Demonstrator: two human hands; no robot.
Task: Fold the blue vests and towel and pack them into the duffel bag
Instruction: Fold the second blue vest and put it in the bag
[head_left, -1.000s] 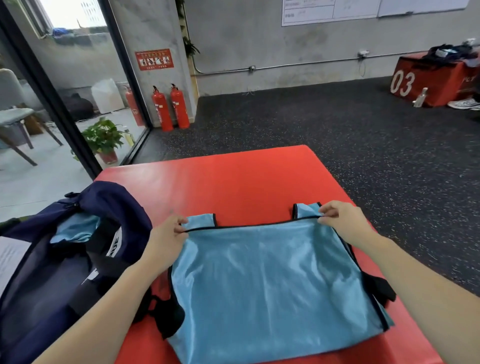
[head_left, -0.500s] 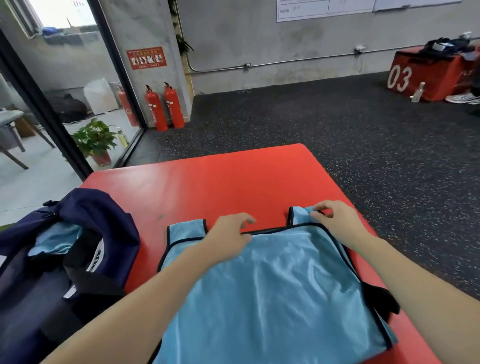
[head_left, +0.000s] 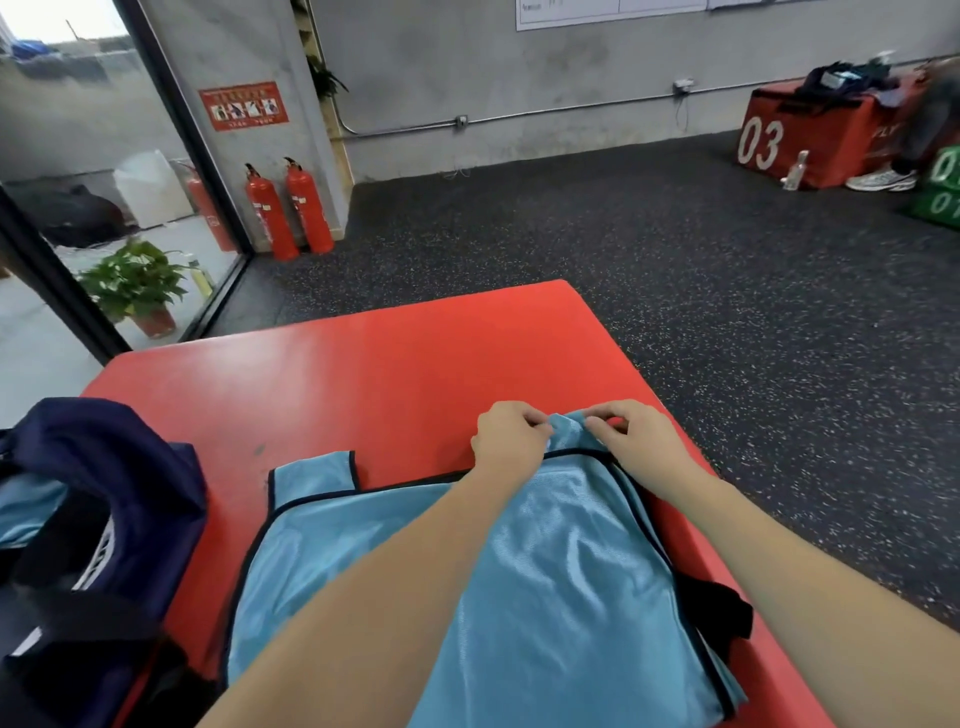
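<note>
Both hands now work the same spot: left hand (head_left: 511, 441) has crossed over from the vest's left strap, where it was a sec ago, to the right strap (head_left: 569, 431), and pinches it w/ curled fingers; right hand (head_left: 636, 441) pinches the same strap from the other side, about where it was before. The left strap (head_left: 314, 470) lies flat & free on the mat. The blue vest (head_left: 545, 597) itself lies spread on the near part of the red mat, body toward the person, straps pointing away.

Judgement: this looks like straightening or squaring the right shoulder before folding; the fold proper isn't done yet, so this vest is still at the prep stage.

Duffel bag (head_left: 104, 519), navy, sits at the left edge, just beside the vest, mouth open; some light-blue fabric (head_left: 26, 512) shows inside, prob. a vest already packed, can't confirm. Towel: not seen.

Surface: red mat (head_left: 363, 374), smooth, on a raised block. Room: dark speckled rubber floor, grey concrete wall, two red extinguishers (head_left: 288, 208) by a glass door, potted plant (head_left: 135, 283) outside, red "03" box (head_left: 800, 137) far right w/ gear on top, a shoe next to it.
</note>
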